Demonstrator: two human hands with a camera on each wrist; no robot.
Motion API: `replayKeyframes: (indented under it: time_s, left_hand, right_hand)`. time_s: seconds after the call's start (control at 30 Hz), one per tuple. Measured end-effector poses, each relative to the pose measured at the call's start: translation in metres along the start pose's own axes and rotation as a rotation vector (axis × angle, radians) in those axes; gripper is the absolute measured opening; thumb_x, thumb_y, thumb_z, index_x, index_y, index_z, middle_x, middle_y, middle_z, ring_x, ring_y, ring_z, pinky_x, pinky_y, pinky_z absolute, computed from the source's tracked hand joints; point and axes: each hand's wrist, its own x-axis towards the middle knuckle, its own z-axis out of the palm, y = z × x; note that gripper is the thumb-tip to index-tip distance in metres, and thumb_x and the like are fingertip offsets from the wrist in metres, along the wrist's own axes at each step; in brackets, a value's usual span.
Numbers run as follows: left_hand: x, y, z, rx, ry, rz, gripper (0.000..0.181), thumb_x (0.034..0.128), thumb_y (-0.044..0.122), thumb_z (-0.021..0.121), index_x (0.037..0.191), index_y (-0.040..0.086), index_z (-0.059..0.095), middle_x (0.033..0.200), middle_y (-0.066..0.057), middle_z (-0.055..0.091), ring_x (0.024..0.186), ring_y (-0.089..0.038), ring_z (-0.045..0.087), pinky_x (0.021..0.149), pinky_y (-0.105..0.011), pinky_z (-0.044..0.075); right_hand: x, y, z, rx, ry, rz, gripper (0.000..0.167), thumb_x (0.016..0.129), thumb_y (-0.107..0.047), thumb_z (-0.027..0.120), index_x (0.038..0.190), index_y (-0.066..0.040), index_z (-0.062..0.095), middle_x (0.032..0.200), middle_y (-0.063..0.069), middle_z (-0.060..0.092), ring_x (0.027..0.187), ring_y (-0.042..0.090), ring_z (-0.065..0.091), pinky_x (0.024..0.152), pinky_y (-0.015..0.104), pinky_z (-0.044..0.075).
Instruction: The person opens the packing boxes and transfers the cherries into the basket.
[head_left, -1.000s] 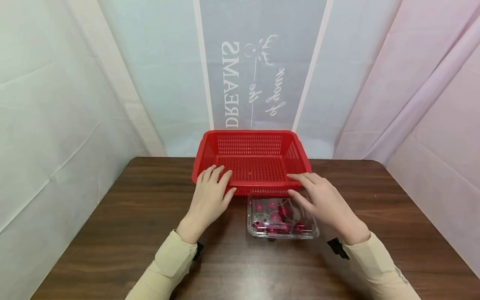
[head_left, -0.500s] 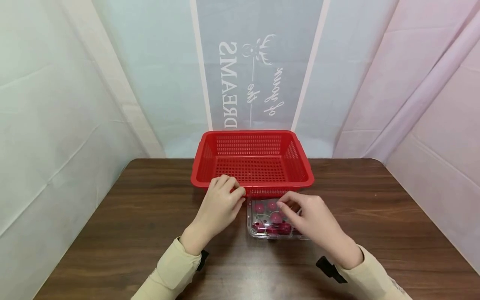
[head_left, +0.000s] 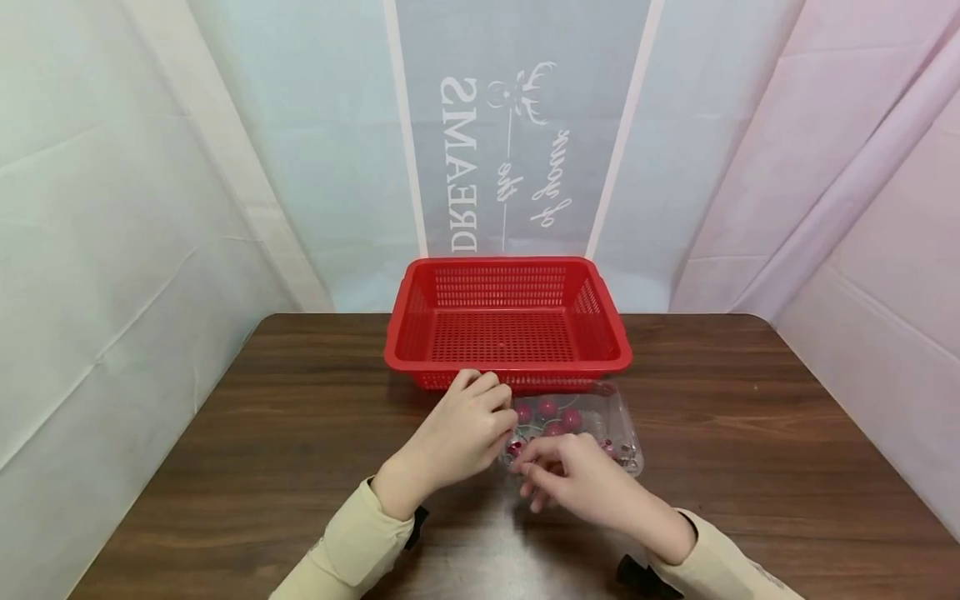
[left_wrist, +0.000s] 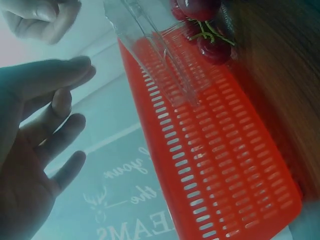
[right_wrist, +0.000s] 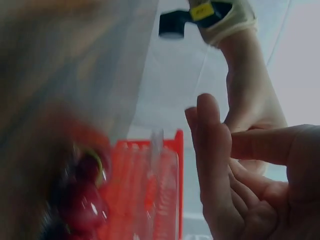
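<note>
A clear plastic fruit box (head_left: pixel 609 410) sits on the table against the front of the red basket. Inside it lie dark red cherries (head_left: pixel 572 418) with green stems, also visible in the left wrist view as cherries (left_wrist: pixel 214 50). My left hand (head_left: pixel 459 432) hovers by the box's left side, fingers loosely bent, and the left wrist view shows nothing in its grasp. Over the front left corner of the box is my right hand (head_left: pixel 581 482), its index finger and thumb bent near each other. No object shows between them in the right wrist view (right_wrist: pixel 82 205) of the cherries.
The red slotted basket (head_left: pixel 506 367) stands behind the box, near the far edge of the wooden table (head_left: pixel 300 417). Pale cloth curtains (head_left: pixel 322 150) hang behind the table and along both sides. A black wrist mount (head_left: pixel 645 577) sits under the right sleeve.
My left hand has come right and nearer from the basket's front rim to the box. My right hand has swung left and toward me, from the box's right side to its front left corner.
</note>
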Motion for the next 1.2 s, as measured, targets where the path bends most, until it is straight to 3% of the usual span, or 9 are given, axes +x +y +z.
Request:
replayKeyframes:
  time_s: [0.2,0.3,0.6,0.87,1.2]
  left_hand:
    - [-0.002,0.001,0.002,-0.022,-0.093,0.022,0.015,0.0786,0.016,0.069,0.065,0.021,0.068,0.069,0.008,0.05,0.076,-0.013,0.044,0.082,-0.033,0.036]
    - [-0.002,0.002,0.003,-0.034,-0.136,0.031,0.014,0.0782,0.017,0.07,0.065,0.022,0.068,0.068,0.009,0.05,0.076,-0.012,0.045,0.081,-0.033,0.035]
    - [-0.004,0.005,0.006,-0.052,-0.22,0.028,0.012,0.0772,0.023,0.073,0.066,0.025,0.068,0.074,0.009,0.052,0.081,-0.01,0.047,0.081,-0.031,0.035]
    - [-0.004,0.005,0.009,-0.112,-0.271,0.03,0.012,0.0756,0.023,0.074,0.066,0.028,0.07,0.076,0.011,0.052,0.082,-0.008,0.047,0.077,-0.027,0.034]
    - [-0.005,0.003,0.011,-0.173,-0.268,0.023,0.009,0.07,0.028,0.079,0.068,0.027,0.07,0.081,0.01,0.049,0.082,-0.009,0.043,0.068,-0.024,0.032]
  right_hand:
    - [0.002,0.011,0.015,0.136,-0.186,0.069,0.023,0.095,-0.018,0.054,0.107,-0.002,0.067,0.079,0.004,0.072,0.065,0.012,0.067,0.057,0.03,0.054]
    - [0.005,0.019,0.023,0.178,-0.241,0.09,0.027,0.097,-0.02,0.051,0.111,-0.001,0.065,0.083,0.006,0.073,0.066,0.011,0.067,0.055,0.026,0.052]
    - [0.008,0.034,0.032,0.329,-0.299,0.247,0.035,0.101,-0.028,0.042,0.121,-0.003,0.056,0.091,0.013,0.072,0.07,0.015,0.066,0.053,0.023,0.042]
    - [0.006,0.044,0.026,0.524,-0.396,0.216,0.05,0.104,-0.034,0.029,0.132,0.005,0.045,0.108,0.027,0.066,0.076,0.013,0.067,0.057,0.021,0.046]
    - [0.003,0.055,0.022,0.746,-0.442,0.253,0.055,0.103,-0.04,0.028,0.142,-0.001,0.034,0.12,0.019,0.062,0.092,0.021,0.067,0.067,0.028,0.053]
